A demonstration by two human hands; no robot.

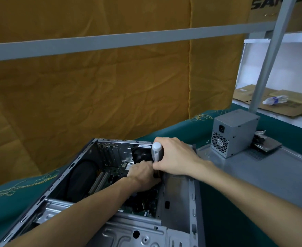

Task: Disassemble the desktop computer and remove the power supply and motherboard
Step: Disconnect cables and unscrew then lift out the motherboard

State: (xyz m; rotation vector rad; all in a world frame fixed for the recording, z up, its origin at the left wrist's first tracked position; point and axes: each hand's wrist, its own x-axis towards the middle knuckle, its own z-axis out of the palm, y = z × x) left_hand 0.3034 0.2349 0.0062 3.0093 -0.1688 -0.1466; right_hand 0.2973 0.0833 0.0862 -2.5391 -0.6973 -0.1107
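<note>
Right hand point(175, 157) wraps its grip around the grey handle of a screwdriver point(156, 152), held upright with the shaft running down into the open computer case point(111, 227); the tip is hidden behind the left hand point(143, 173). That left hand reaches down inside the case beside the shaft, its fingers curled under and out of sight, so whether its grip holds anything cannot be told. Both forearms enter from the bottom edge, cut off by the frame. Within the case, the green motherboard point(111, 177) shows only in patches between the arms, with dark cables bunched over it and a black rear fan point(141, 154) partly covered by the screwdriver handle. Case and arms rest over a desk point(226, 220) draped in teal cloth. Further right, the grey power supply point(233, 133) stands on a flat grey side panel point(264, 177), well apart from the case. Behind it lies a dark flat object, hard to identify. Beyond hangs a mustard fabric backdrop point(93, 97).
</note>
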